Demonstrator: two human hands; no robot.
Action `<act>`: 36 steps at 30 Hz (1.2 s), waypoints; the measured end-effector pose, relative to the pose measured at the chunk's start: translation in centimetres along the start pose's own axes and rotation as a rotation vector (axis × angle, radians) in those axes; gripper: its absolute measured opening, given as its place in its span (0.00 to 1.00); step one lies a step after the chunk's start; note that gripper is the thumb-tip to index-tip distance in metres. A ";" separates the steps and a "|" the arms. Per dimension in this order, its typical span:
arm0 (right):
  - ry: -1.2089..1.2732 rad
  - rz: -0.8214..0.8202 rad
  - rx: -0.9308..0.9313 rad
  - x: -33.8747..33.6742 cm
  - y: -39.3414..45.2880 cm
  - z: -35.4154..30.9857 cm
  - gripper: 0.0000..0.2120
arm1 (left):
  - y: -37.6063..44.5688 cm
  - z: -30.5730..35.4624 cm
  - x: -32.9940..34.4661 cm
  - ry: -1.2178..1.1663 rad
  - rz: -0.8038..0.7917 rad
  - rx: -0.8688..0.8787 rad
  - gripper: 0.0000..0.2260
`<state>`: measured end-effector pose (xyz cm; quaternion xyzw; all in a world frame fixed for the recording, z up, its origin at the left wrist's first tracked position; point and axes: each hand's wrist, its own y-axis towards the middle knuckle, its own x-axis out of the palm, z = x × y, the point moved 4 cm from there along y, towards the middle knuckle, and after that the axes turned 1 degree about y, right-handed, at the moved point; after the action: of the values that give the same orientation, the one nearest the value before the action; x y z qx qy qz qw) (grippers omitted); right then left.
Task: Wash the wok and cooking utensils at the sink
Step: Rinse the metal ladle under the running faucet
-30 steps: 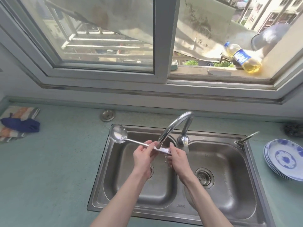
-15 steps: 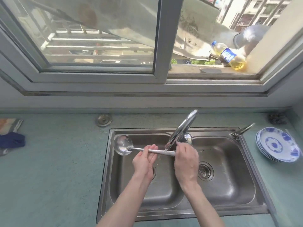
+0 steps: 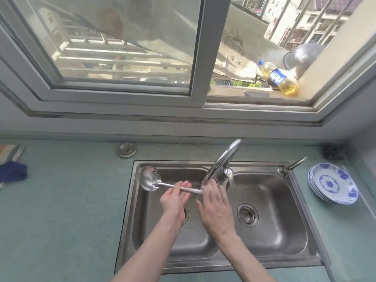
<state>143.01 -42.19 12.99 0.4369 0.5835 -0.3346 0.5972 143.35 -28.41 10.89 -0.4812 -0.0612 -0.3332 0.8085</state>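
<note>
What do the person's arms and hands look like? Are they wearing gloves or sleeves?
No gloves and no sleeves show. The left hand and right hand are bare, and both forearms are bare right to the bottom edge of the picture. I see no rings, watch or bracelets on either hand or wrist.

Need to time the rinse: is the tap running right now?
Cannot tell. The faucet spout ends over the ladle handle, but the right hand blocks any stream.
</note>
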 end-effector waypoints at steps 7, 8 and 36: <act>0.102 -0.048 -0.157 0.2 0.2 2.0 0.25 | -1.3 -1.2 0.4 -0.058 0.030 0.033 0.06; 0.082 -0.048 -0.156 0.1 -0.2 3.2 0.26 | -1.2 -1.0 0.2 -0.063 0.046 0.052 0.07; 0.156 -0.298 0.097 -8.6 0.9 12.6 0.29 | -1.0 0.3 0.4 0.720 0.078 0.423 0.05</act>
<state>148.16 -54.29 20.85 0.3985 0.6696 -0.4124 0.4719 143.13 -28.73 11.97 -0.1594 0.1766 -0.4292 0.8713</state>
